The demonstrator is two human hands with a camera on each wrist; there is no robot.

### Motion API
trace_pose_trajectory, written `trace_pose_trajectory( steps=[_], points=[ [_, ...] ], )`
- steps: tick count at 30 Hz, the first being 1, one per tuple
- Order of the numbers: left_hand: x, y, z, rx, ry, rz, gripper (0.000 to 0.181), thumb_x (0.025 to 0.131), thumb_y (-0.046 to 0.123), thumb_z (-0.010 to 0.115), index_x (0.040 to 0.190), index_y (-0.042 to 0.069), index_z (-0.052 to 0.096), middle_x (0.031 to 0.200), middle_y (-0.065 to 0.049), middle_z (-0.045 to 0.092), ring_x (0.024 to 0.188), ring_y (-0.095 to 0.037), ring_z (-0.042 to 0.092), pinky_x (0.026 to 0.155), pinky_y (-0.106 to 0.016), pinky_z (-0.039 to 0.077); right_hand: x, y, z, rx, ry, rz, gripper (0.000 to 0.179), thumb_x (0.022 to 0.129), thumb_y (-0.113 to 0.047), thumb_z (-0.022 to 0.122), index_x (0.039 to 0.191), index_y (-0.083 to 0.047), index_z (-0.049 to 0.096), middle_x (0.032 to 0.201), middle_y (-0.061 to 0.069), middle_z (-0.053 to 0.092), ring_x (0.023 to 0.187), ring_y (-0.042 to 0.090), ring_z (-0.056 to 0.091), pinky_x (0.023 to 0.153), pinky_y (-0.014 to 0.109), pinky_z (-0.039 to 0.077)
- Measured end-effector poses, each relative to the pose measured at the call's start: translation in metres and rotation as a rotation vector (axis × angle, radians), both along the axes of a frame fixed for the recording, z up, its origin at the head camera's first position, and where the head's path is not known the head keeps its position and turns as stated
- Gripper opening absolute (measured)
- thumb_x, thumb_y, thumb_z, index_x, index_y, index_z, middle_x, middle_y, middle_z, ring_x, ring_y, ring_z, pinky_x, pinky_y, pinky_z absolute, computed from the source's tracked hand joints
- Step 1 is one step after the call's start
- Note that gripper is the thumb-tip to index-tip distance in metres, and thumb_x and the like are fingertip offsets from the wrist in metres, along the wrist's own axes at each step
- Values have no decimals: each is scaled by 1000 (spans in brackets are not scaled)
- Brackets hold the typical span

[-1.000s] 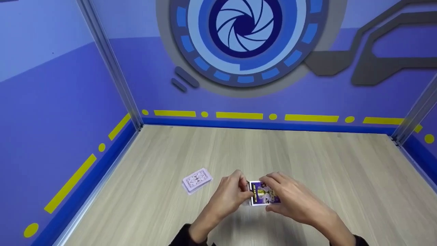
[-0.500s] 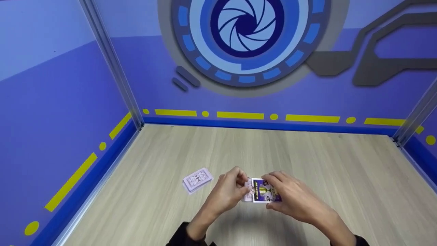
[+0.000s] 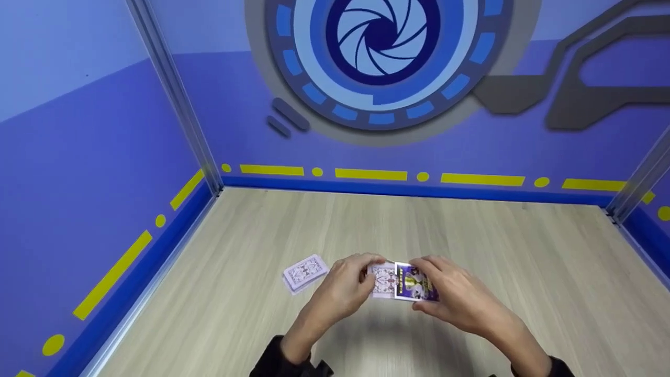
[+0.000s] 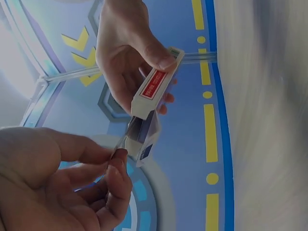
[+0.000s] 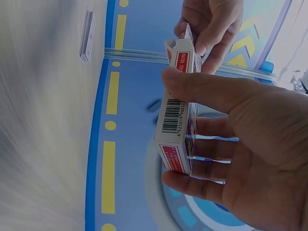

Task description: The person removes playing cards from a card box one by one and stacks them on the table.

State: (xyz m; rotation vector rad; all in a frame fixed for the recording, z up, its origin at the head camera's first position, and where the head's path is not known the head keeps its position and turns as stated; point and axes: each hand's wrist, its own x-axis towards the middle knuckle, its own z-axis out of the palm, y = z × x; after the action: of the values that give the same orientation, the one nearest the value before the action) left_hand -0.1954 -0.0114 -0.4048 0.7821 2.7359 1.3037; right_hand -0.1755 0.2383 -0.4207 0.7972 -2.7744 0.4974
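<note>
My right hand (image 3: 463,298) grips a card box (image 3: 415,284) by its long sides, thumb on one side and fingers on the other. In the right wrist view the box (image 5: 172,115) shows a barcode and red label panels. Playing cards (image 3: 384,279) with a patterned back stick out of its left end. My left hand (image 3: 340,285) pinches their outer edge between thumb and fingers. From the left wrist, an open flap (image 4: 147,149) hangs at the box's end beside the thin card edge. Both hands are above the table.
A stack of playing cards (image 3: 305,273) lies face down on the wood-grain table (image 3: 235,241), left of my hands, slightly fanned at its lower edge. Blue printed panels (image 3: 335,152) with metal corner posts (image 3: 180,104) enclose the table at the back and sides.
My left hand has drawn the cards leftward, so much more of their patterned back shows outside the box. Both hands have risen slightly in view, the right still holding the box.
</note>
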Motion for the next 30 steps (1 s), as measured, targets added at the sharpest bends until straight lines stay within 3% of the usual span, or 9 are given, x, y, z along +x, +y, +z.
trace_pose_trajectory(
  steps=[3,8,11,14,23,30],
  points=[
    [1,-1,-2,-126,80,-26,38,96,14,73,133,15,66,108,4,60,88,-7,52,74,-24,46,-1,1,-1,-4,5,0,70,77,-32,93,135,-9,62,126,5,64,109,19,63,86,42,56],
    [5,1,-7,-302,254,-44,69,76,34,93,132,13,59,119,-1,49,105,-14,50,90,-29,49,-2,0,-3,3,10,9,71,76,-31,94,135,-8,62,125,5,64,111,20,63,89,44,56],
    [6,4,-10,-384,351,-29,73,70,40,95,125,11,58,120,-3,46,108,-16,48,96,-32,48,-2,-1,-4,20,4,13,71,76,-32,94,135,-8,62,126,5,64,112,21,63,90,44,56],
    [7,7,-13,-445,405,-5,72,68,43,95,120,10,57,117,-2,46,106,-16,47,95,-32,47,-1,-3,-5,27,-2,20,71,75,-32,94,135,-8,63,126,5,65,112,21,63,90,44,56],
    [11,11,-10,-603,478,3,66,72,35,94,124,13,61,106,0,49,95,-15,46,82,-28,43,-1,-3,-7,18,5,38,69,76,-31,93,133,-7,63,123,5,66,108,20,65,87,43,56],
    [8,-2,-4,-570,435,28,68,75,36,92,132,14,62,111,-3,52,100,-18,49,88,-33,45,-2,1,-3,17,-4,-2,69,78,-33,92,135,-7,62,124,7,66,106,21,65,87,47,55]
  ],
)
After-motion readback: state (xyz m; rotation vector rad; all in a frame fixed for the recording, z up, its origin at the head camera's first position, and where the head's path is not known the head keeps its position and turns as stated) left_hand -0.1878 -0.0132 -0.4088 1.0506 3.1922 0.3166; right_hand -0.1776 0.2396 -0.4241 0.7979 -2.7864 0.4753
